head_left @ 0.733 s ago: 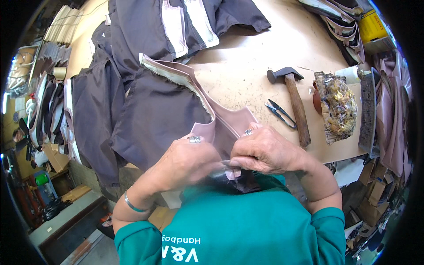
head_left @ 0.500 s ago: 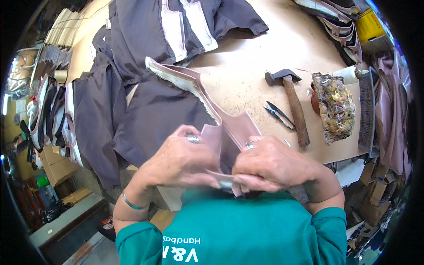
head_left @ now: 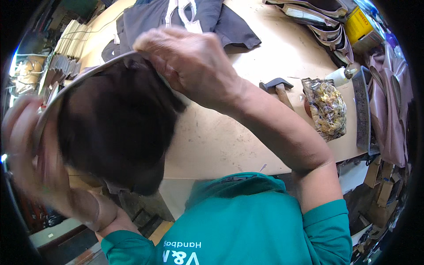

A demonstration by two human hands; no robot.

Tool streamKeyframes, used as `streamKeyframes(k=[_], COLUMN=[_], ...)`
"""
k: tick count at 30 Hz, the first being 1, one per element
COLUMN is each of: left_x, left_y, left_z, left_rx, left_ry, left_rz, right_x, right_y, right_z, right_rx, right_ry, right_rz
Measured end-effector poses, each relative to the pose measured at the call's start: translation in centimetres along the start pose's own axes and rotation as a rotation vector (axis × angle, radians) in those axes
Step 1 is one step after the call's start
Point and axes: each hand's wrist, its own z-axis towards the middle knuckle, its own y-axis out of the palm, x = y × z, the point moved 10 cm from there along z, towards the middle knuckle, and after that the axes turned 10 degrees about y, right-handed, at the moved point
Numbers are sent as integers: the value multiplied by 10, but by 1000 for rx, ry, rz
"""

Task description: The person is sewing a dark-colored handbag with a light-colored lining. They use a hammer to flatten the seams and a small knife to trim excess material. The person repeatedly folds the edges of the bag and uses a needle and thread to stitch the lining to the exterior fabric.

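An unfinished bag with dark brown lining (head_left: pixel 119 119) is lifted at the left, between my two hands. Its pale edge curves across the top from one hand to the other, while the lining bulges down below it. My right hand (head_left: pixel 190 64) reaches across the table and is closed on the upper end of that edge. Down at the far left, my left hand (head_left: pixel 37 145) grips the edge's other end; motion smears its fingers. Beyond my right hand lie dark fabric pieces (head_left: pixel 141 26) with white and pale pink strips.
On the table (head_left: pixel 225 137) at the right are a hammer (head_left: pixel 280 88), partly behind my forearm, a tray of thread scraps (head_left: pixel 329 108) and a white bottle (head_left: pixel 341 76). Further right stand a dark basket (head_left: pixel 364 110) and draped pink material (head_left: pixel 388 115). A yellow box (head_left: pixel 362 26) is at the back.
Both hands have moved from in front of my chest, up and to the left, carrying the bag. Its dark lining now faces me. My right forearm covers the thread snips and most of the hammer handle.
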Motion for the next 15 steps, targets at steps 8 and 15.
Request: streamKeyframes(k=[8, 15], left_x=[161, 168], left_y=[159, 271], left_z=[-126, -130], left_rx=[-1039, -428], left_ry=[172, -58], left_rz=[-872, -882], right_x=[28, 69], right_y=[7, -59], right_z=[-194, -202], right_rx=[-625, -609], right_ry=[2, 300], right_rz=[-384, -803])
